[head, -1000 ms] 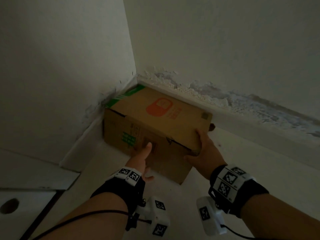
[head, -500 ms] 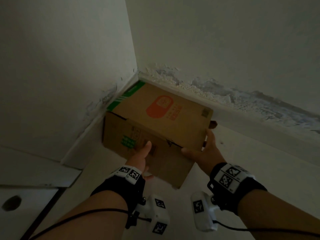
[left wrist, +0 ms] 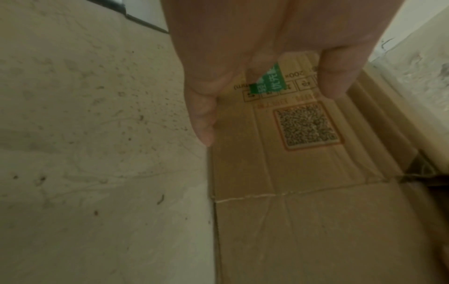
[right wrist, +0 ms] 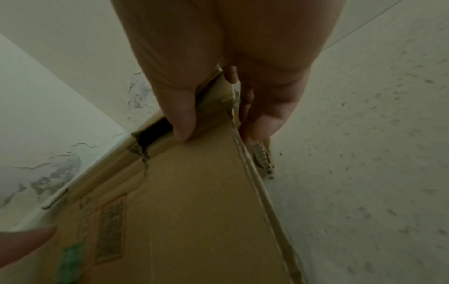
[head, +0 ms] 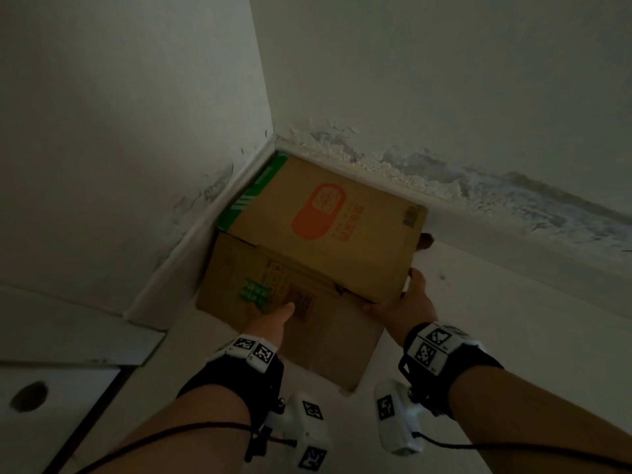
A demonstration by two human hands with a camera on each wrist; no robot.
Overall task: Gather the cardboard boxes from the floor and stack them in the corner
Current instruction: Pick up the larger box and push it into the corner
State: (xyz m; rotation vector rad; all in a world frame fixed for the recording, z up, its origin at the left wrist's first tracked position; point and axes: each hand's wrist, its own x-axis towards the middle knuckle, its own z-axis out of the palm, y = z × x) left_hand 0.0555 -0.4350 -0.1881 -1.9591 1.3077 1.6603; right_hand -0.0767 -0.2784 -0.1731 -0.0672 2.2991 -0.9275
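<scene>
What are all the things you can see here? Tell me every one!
cardboard box: one, brown with orange and green print, on the floor, pushed into the corner.
walls: two, whitish, peeling low down, meeting at the corner.
floor: one, pale, speckled.
white panel: one, with a dark round hole, lower left.
left hand: one, fingers pressing the box's near side.
right hand: one, gripping the box's right corner.

The box [head: 307, 261] sits on the floor [head: 513, 336], tucked into the corner where two walls [head: 136, 131] meet (an orange logo on top, a green stripe along its far left edge). The left hand [head: 273, 323] lies flat against its near side; the right hand [head: 407, 302] grips the right corner, fingers [head: 418, 278] just beyond the edge.
</scene>
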